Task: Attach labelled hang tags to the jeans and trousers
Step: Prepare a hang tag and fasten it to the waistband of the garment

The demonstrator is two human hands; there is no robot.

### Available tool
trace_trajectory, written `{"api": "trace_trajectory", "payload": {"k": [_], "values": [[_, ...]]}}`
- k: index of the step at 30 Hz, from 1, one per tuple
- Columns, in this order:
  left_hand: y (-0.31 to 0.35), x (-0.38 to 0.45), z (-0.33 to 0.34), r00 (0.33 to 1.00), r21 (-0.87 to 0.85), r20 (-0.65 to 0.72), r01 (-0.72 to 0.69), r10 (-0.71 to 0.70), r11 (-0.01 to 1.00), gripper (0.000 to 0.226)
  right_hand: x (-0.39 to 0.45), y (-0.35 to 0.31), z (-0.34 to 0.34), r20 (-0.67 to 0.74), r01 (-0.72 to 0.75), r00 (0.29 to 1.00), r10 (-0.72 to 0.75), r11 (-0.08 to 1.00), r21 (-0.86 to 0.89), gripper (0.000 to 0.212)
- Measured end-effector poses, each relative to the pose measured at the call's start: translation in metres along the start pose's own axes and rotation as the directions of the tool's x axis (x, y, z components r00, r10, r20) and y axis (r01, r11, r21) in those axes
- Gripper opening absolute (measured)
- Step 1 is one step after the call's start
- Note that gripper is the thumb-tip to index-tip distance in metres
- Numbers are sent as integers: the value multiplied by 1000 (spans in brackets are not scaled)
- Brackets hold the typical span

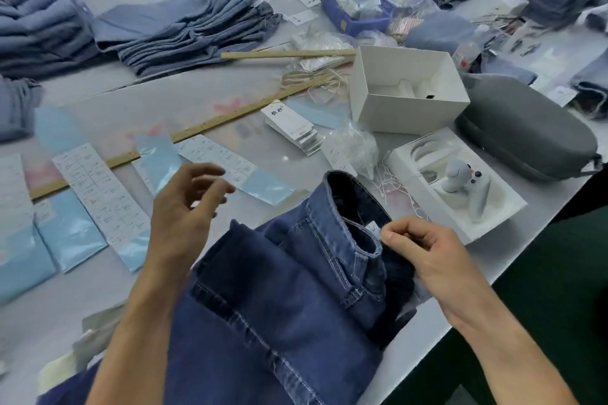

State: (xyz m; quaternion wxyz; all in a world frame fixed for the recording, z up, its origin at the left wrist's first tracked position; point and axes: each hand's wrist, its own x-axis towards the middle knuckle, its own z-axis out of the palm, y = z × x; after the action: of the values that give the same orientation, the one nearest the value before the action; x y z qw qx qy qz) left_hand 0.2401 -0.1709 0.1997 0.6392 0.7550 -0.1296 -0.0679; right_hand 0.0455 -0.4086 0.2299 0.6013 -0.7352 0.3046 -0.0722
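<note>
Dark jeans lie waistband up on the table — right hand pinches a small white label there, left hand hovers with loosely spread fingers

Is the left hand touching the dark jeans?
Apart. The head view shows the left hand raised over the label sheets, fingers spread, with table visible between it and the dark jeans.

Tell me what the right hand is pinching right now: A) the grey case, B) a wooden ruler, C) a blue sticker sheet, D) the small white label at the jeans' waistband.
D: the right hand pinches the small white label at the waistband of the jeans.
</note>
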Motion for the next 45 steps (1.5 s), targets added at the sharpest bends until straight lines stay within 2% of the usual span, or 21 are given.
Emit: {"api": "trace_trajectory", "payload": {"k": [4, 7, 11, 13, 14, 17, 19, 21, 23, 24, 26, 27, 28, 30, 31, 32, 33, 38, 43, 44, 45], "values": [[-56, -53, -21, 978, 185, -55, 206, -199, 961, 16, -2, -1, 5, 23, -32, 999, 32, 999, 28, 7], [-70, -81, -23, 983, 261, -71, 181, -169, 948, 32, -4, -1, 5, 16, -14, 1000, 14, 1000, 22, 20], [-55, -90, -19, 990, 239, 59, 112, -129, 965, 52, -9, 2, 9, -30, 54, 998, -53, 998, 42, 25], [-44, -89, -18, 978, 71, 113, 170, -177, 983, 46, -9, 7, 11, -80, 102, 992, -98, 994, 43, 17], [-38, -86, -18, 964, -119, 146, 241, -223, 963, 42, -8, 9, 10, -102, 124, 987, -121, 992, 28, 12], [-16, -70, 4, 896, -620, 378, 432, -233, 655, 33, -14, 8, 7, -254, 201, 948, -192, 980, 9, 16], [2, -59, 38, 863, -665, 477, 479, -168, 574, 35, -24, -3, 10, -460, 276, 853, -245, 961, -2, 18], [11, -57, 70, 821, -581, 554, 499, -137, 643, 42, -34, -26, 19, -563, 419, 710, -423, 896, -146, 15], [6, -67, 92, 791, -534, 604, 491, -96, 689, 37, -44, -51, 29, -459, 604, 551, -697, 712, -357, 15], [1, -75, 97, 836, -529, 545, 406, -68, 745, 33, -46, -61, 36, -348, 692, 457, -818, 573, -438, 16], [-13, -91, 91, 969, -399, 247, 104, -3, 911, 32, -44, -71, 57, -79, 781, 328, -941, 317, -538, 21], [-25, -99, 84, 994, -210, 72, -69, 85, 975, 35, -38, -69, 67, 61, 778, 345, -937, 249, -577, 26], [-40, -107, 75, 975, 45, -42, -216, 217, 975, 36, -29, -59, 75, 204, 736, 448, -871, 229, -638, 34], [-69, -127, 54, 914, 530, 24, -355, 405, 770, 37, -5, -28, 78, 368, 521, 813, -451, 281, -806, 54], [-79, -136, 42, 919, 648, 117, -358, 377, 672, 41, 5, -7, 74, 348, 399, 913, -210, 299, -867, 58], [-87, -144, 33, 925, 707, 188, -360, 329, 609, 46, 10, 12, 67, 320, 318, 946, -53, 339, -885, 60], [-90, -150, 27, 928, 733, 229, -362, 293, 576, 50, 14, 30, 59, 308, 286, 951, -8, 401, -871, 62], [-90, -157, 22, 934, 757, 276, -356, 226, 548, 50, 15, 53, 48, 309, 297, 949, -64, 518, -802, 65], [-90, -152, 25, 922, 793, 241, -368, 304, 485, 46, 27, 29, 46, 311, 249, 950, -9, 620, -744, 56], [-90, -149, 26, 920, 798, 216, -360, 328, 483, 44, 33, 19, 43, 278, 221, 961, 11, 573, -789, 45], [-87, -144, 29, 917, 804, 178, -344, 356, 485, 42, 41, 6, 44, 259, 227, 966, 17, 431, -874, 32]]}}
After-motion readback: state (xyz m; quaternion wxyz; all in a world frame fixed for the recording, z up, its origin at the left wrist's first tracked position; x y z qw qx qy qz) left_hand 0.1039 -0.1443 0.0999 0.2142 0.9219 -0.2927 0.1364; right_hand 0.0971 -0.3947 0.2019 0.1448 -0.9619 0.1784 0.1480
